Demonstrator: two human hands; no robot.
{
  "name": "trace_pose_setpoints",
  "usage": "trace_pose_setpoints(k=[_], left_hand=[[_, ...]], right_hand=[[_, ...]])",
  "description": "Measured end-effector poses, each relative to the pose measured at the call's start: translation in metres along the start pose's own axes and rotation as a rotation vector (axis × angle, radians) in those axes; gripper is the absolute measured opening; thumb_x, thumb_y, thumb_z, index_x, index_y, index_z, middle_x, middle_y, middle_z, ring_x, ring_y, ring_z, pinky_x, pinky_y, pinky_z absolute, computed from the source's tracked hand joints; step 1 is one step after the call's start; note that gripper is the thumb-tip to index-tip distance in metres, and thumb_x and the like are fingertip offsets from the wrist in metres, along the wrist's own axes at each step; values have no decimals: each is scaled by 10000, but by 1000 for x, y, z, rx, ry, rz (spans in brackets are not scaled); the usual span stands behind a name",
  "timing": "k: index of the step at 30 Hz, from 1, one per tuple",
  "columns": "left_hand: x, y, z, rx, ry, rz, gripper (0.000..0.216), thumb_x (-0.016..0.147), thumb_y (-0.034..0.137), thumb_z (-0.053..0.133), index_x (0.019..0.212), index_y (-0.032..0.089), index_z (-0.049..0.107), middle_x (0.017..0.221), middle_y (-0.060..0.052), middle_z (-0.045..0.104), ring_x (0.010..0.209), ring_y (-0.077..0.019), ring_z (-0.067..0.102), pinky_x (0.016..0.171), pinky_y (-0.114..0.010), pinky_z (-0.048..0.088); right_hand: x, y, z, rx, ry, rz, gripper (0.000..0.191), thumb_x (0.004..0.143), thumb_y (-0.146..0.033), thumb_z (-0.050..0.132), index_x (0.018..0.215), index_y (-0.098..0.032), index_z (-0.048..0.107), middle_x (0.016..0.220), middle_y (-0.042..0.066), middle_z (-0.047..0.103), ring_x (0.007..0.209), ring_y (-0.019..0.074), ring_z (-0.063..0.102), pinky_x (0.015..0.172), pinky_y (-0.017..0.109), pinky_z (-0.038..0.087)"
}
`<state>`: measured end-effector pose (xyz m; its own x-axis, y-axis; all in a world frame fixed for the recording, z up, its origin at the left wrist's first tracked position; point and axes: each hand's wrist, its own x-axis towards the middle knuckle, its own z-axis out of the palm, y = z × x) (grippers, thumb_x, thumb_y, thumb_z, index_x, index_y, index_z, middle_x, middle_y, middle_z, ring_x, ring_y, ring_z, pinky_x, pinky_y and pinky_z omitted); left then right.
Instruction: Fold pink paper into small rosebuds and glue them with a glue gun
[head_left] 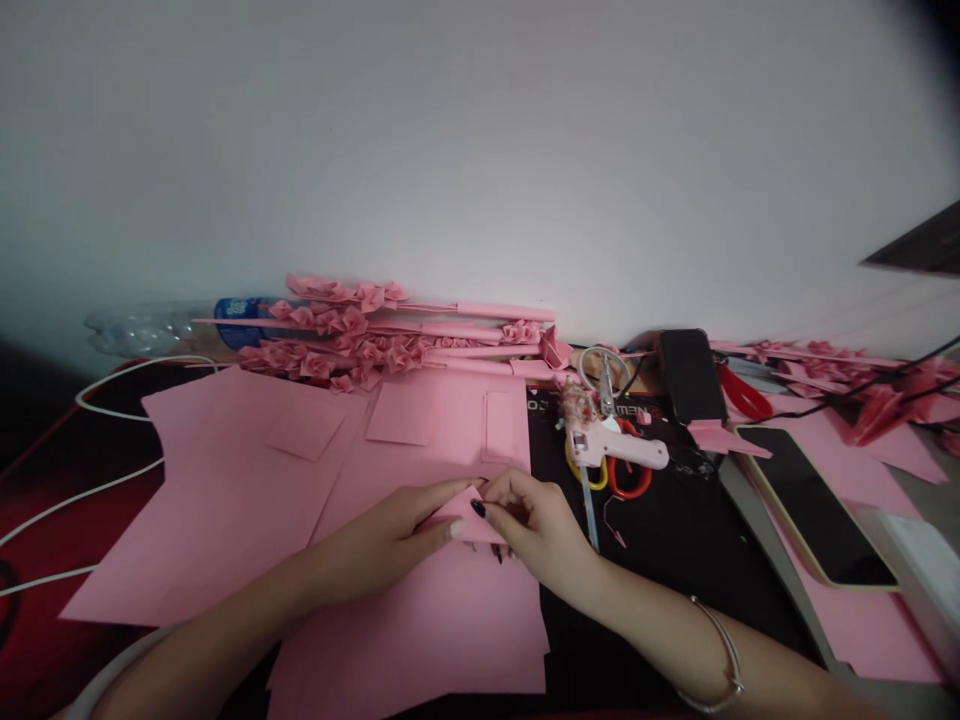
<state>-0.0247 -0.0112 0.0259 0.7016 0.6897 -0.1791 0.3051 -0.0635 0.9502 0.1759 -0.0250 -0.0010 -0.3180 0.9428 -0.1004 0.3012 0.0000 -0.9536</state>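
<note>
A small piece of pink paper [466, 517] is held between both hands, just above large pink sheets [420, 640]. My left hand [409, 530] grips its left side, thumb on top and fingers behind. On its right side, my right hand [536, 525] pinches the paper, the dark-nailed thumb on its face. Some fingertips show below the paper's lower edge; the rest are hidden behind it. Close by on the sheets lie a pink paper square [401, 412] and narrow pink pieces [500, 428].
Pink paper flowers [382, 350] lie along the wall beside a clear plastic bottle [142, 330]. To the right are a glue gun [619, 445], scissors [632, 478], a dark phone [688, 375] and a larger phone [821, 505]. White cable [82, 487] loops at left.
</note>
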Motion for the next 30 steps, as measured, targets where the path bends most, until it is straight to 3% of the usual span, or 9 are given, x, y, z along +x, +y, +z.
trace_pose_setpoints(k=[10,19,25,30], left_hand=[[-1,-7,2,8,22,-35,322,922,260,425,1218,236,549,1080,-31,655,1101,-238,547,900,-336,457],[-1,-7,2,2,8,-34,287,918,269,424,1157,228,576,1051,-31,649,1089,-239,548,887,-331,459],[-1,-7,1,14,2,-6,344,927,258,426,1256,261,525,1196,-30,617,1103,-217,541,914,-321,433],[-3,-11,2,45,6,-47,286,939,304,424,1174,230,570,1026,-29,653,1026,-223,565,842,-308,451]], right_hand=[[1,-2,0,28,14,2,113,813,-192,563,714,-190,510,547,-56,516,411,82,514,387,190,386],[0,1,0,6,24,20,122,815,-226,584,711,-187,534,546,-52,527,414,76,507,385,184,394],[0,1,0,13,18,20,124,823,-229,571,713,-189,529,550,-47,533,414,80,507,391,191,388],[0,1,-1,0,11,18,124,825,-212,566,713,-194,515,547,-48,535,418,86,518,394,192,385]])
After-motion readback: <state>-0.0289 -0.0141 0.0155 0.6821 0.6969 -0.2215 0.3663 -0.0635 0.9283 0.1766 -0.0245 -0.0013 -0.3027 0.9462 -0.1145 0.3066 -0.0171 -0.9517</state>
